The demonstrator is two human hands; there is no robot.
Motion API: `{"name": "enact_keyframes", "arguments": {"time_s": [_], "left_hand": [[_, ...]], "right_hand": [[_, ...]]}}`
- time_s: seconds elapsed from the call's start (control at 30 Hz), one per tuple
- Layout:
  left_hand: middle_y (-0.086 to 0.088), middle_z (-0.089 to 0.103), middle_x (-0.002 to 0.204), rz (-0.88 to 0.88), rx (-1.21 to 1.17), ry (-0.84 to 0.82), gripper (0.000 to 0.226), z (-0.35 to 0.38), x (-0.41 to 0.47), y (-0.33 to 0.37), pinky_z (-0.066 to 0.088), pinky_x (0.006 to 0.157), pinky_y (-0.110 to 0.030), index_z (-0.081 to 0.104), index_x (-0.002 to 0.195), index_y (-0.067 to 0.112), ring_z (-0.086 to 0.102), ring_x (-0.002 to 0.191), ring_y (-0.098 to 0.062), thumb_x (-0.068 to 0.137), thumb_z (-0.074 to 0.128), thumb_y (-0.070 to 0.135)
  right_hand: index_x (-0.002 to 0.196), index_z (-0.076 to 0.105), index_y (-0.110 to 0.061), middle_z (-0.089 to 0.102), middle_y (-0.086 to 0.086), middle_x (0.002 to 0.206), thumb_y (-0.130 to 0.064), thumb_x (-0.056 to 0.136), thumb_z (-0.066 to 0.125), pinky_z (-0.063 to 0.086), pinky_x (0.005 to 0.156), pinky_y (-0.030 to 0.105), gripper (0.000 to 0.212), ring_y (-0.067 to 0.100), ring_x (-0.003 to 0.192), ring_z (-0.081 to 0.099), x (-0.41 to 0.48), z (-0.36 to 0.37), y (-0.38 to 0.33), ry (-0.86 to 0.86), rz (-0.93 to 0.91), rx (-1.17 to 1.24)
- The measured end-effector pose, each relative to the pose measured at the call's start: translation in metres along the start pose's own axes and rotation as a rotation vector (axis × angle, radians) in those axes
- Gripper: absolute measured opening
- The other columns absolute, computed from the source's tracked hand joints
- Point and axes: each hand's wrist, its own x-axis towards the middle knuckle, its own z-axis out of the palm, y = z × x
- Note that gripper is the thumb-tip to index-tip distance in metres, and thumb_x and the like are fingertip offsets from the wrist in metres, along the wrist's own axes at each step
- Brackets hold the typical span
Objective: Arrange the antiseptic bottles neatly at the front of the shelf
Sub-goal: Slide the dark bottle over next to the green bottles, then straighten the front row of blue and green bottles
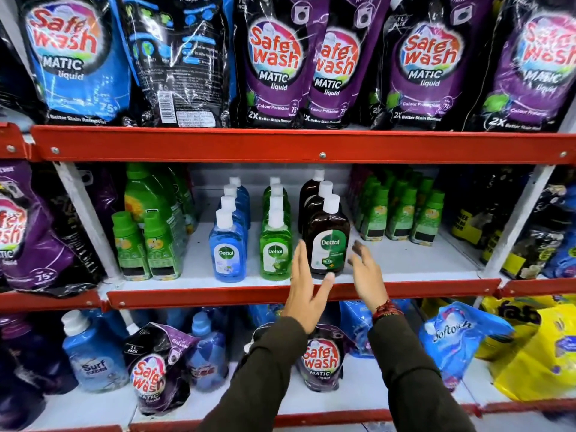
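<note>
Left of the brown Dettol bottle [327, 241] stood the blue Dettol bottle [227, 247], then the green Dettol bottle [275, 247], all at the shelf [405, 260] front; the left hand [307, 282] and right hand [366, 272] flanked the brown bottle, fingers spread, holding nothing.

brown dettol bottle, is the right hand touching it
Apart. The head view shows bare white shelf between the open right hand and the brown Dettol bottle.
</note>
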Motion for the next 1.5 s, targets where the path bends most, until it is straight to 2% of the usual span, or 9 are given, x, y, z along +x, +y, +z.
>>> {"name": "enact_keyframes", "arguments": {"time_s": [0.2, 0.5, 0.67, 0.8, 0.97, 1.13, 1.3, 1.37, 1.5], "left_hand": [[-0.009, -0.004, 0.171, -0.331, -0.029, -0.046, 0.072, -0.002, 0.035, 0.006, 0.006, 0.121, -0.027, -0.007, 0.16, 0.012, 0.001, 0.157, -0.02, 0.108, 0.034, 0.038], [-0.001, 0.012, 0.17, -0.354, 0.043, -0.022, 0.066, 0.017, 0.024, 0.003, 0.011, 0.114, -0.021, 0.006, 0.161, 0.019, 0.013, 0.156, -0.016, 0.107, 0.033, 0.044], [0.001, 0.019, 0.169, -0.291, 0.059, 0.008, 0.085, 0.019, 0.028, -0.006, 0.017, 0.127, -0.037, 0.007, 0.162, 0.026, 0.019, 0.154, -0.014, 0.091, 0.029, 0.069], [0.001, 0.019, 0.169, -0.264, 0.036, 0.041, 0.085, 0.021, 0.03, -0.008, 0.016, 0.128, -0.04, 0.01, 0.161, 0.026, 0.018, 0.154, -0.013, 0.092, 0.033, 0.068], [-0.001, 0.041, 0.156, -0.056, -0.017, 0.362, 0.049, 0.016, -0.001, 0.002, 0.028, 0.122, -0.029, 0.039, 0.151, 0.021, 0.036, 0.144, -0.008, 0.104, 0.038, 0.036], [0.0, 0.037, 0.15, -0.003, -0.09, 0.693, 0.045, -0.012, 0.001, -0.006, 0.029, 0.116, -0.024, 0.039, 0.149, 0.017, 0.038, 0.141, -0.013, 0.105, 0.038, 0.028], [-0.004, 0.016, 0.167, -0.24, -0.114, 0.47, 0.055, -0.035, 0.011, -0.014, 0.013, 0.118, -0.022, 0.018, 0.159, 0.022, 0.015, 0.151, -0.008, 0.108, 0.031, 0.037], [-0.003, 0.012, 0.17, -0.296, -0.098, 0.359, 0.063, -0.041, 0.013, -0.018, 0.009, 0.125, -0.031, 0.01, 0.16, 0.022, 0.01, 0.156, -0.015, 0.106, 0.03, 0.048], [-0.002, 0.017, 0.169, -0.306, -0.051, 0.265, 0.067, -0.048, 0.012, -0.022, 0.012, 0.116, -0.024, 0.008, 0.161, 0.023, 0.018, 0.153, -0.013, 0.105, 0.033, 0.05]], "right_hand": [[0.144, 0.046, -0.008, 0.058, 0.014, 0.142, -0.008, 0.098, 0.042, 0.035, 0.1, 0.02, 0.046, 0.026, 0.129, 0.055, -0.007, 0.012, -0.001, -0.158, -0.054, -0.296], [0.143, 0.048, -0.005, 0.064, 0.013, 0.134, -0.004, 0.094, 0.047, 0.038, 0.098, 0.018, 0.049, 0.022, 0.123, 0.06, -0.01, -0.014, 0.015, -0.206, -0.077, -0.256], [0.14, 0.05, -0.003, 0.063, 0.016, 0.135, -0.002, 0.093, 0.05, 0.037, 0.099, 0.016, 0.047, 0.021, 0.124, 0.059, -0.012, -0.017, 0.008, -0.187, -0.067, -0.213], [0.143, 0.047, -0.003, 0.06, 0.017, 0.139, -0.005, 0.096, 0.047, 0.036, 0.102, 0.02, 0.047, 0.026, 0.129, 0.057, -0.011, -0.018, 0.006, -0.173, -0.048, -0.228], [0.14, 0.047, -0.013, 0.048, 0.01, 0.136, -0.005, 0.095, 0.043, 0.043, 0.106, 0.037, 0.047, 0.022, 0.106, 0.058, -0.024, -0.01, 0.011, 0.042, -0.108, -0.176], [0.131, 0.054, -0.021, 0.057, 0.0, 0.129, -0.002, 0.093, 0.042, 0.046, 0.093, 0.018, 0.044, 0.012, 0.101, 0.067, -0.051, 0.017, 0.003, -0.081, -0.234, -0.017], [0.153, 0.032, -0.018, 0.038, 0.003, 0.159, -0.014, 0.096, 0.039, 0.027, 0.124, 0.037, 0.058, 0.015, 0.145, 0.037, -0.056, 0.064, -0.016, -0.338, -0.179, -0.073], [0.155, 0.024, -0.017, 0.033, 0.003, 0.161, -0.012, 0.098, 0.038, 0.021, 0.124, 0.032, 0.059, 0.016, 0.147, 0.032, -0.052, 0.072, -0.021, -0.355, -0.119, -0.125], [0.156, 0.02, -0.027, 0.042, 0.003, 0.157, -0.022, 0.087, 0.036, 0.031, 0.121, 0.04, 0.071, 0.021, 0.141, 0.043, -0.051, 0.08, -0.02, -0.364, -0.127, -0.175]]}}
